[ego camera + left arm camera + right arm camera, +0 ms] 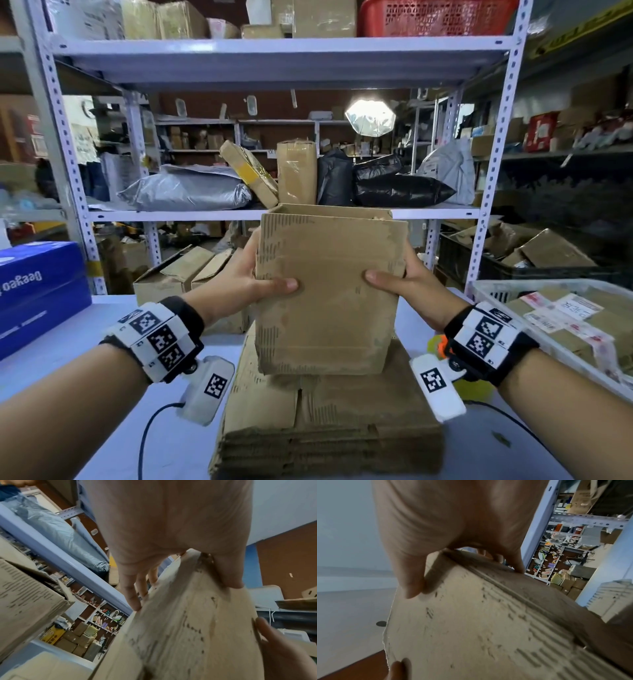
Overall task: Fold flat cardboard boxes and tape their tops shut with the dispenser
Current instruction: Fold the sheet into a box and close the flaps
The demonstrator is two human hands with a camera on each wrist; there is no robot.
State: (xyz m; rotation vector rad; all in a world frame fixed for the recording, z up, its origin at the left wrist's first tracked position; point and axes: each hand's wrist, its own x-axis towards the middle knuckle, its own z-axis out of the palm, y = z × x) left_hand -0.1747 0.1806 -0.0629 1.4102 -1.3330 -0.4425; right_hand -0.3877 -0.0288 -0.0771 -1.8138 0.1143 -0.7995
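box (327,291) held upright above the stack of flat boxes (329,421) near the tabletop's front edge, top open, partly squared. gripped by left hand (250,284) on one side edge, thumb on the near face, fingers wrapped behind. gripped likewise by right hand (407,284) on the opposite edge. worn, creased cardboard: likely to buckle along old creases rather than the scores if squeezed unevenly. could slip from thumb-and-finger holds and knock the stack askew. orange-and-yellow object (440,344) by the right wrist, possibly the dispenser; cannot tell. tray of parcels (486,287) at the right edge.
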